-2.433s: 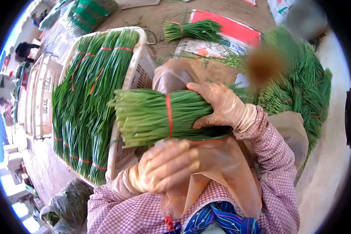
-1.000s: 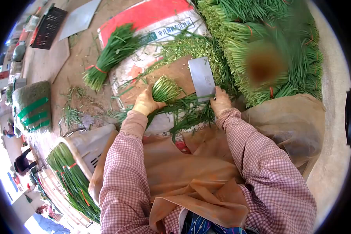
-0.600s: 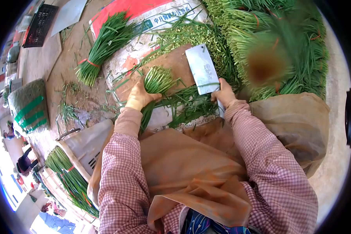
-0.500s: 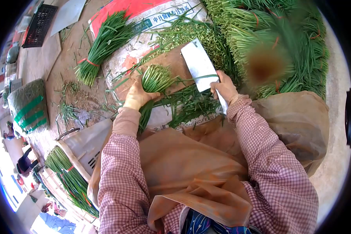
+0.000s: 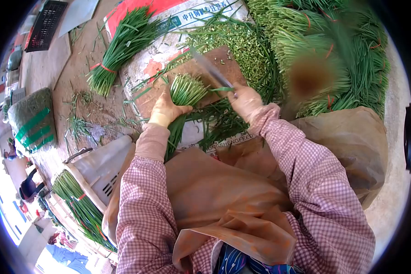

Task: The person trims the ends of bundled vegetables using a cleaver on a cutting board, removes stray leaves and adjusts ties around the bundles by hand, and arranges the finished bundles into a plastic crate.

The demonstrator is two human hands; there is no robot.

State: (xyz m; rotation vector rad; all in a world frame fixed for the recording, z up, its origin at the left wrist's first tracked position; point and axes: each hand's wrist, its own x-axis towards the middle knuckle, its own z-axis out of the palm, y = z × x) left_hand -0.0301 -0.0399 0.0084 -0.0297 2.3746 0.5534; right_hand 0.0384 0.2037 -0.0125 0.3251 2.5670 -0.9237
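Note:
My left hand (image 5: 165,109) is wrapped round a bunch of green stalks (image 5: 187,90), cut ends facing up and to the right, leaves hanging down below the wrist. The bunch lies over a brown cutting board (image 5: 150,101). My right hand (image 5: 245,101) is closed round the handle of a cleaver (image 5: 210,68), which is turned edge-on above the board, just right of the stalk ends. A loose green leaf (image 5: 222,89) lies across the blade near the handle. Chopped stalk ends (image 5: 244,50) are heaped beyond the board.
A banded bunch (image 5: 116,55) lies at the upper left on a printed sack (image 5: 201,18). Many tied bunches (image 5: 292,32) are stacked at the right. At the lower left stand a white crate (image 5: 100,166) and more bunches (image 5: 77,201). A green-taped bundle (image 5: 32,121) sits farther left.
My right hand has moved left with the cleaver, bringing it near the stalk ends. The blade has turned from showing its flat face to nearly edge-on. My left hand shifted slightly right.

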